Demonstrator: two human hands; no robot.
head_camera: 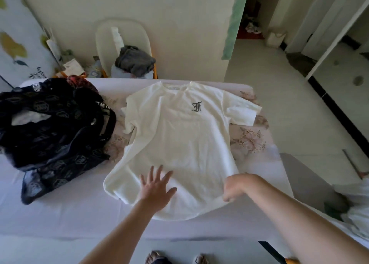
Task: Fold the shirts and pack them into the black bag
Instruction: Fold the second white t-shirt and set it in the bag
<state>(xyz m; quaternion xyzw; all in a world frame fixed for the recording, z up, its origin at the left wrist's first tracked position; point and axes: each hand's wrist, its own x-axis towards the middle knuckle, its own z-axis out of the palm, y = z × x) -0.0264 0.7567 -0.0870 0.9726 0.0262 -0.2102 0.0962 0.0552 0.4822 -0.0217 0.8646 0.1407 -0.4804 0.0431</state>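
"Where's the shirt (179, 140)?"

"Middle of the frame, flat and face up on the table (60, 219). The left hand (156, 186) lies open on it, fingers spread, pressing near the hem. The right hand (235, 188) is curled at the lower right corner, but it's blurred, so I can't tell whether it has cloth."

"What could spoil it?"

"The sleeve by the bag (129, 116) is bunched under. Fold it like that and I'd expect a lumpy, crooked packet. The other sleeve (241, 112) lies near the table's edge, and a hard tug might drag it over."

"And the bag (56, 128)?"

"Left of the frame, slumped just beside the shirt. A white patch (30, 118) shows in its mouth, maybe a packed shirt, I can't say. That floppy mouth could undo a fold going in."
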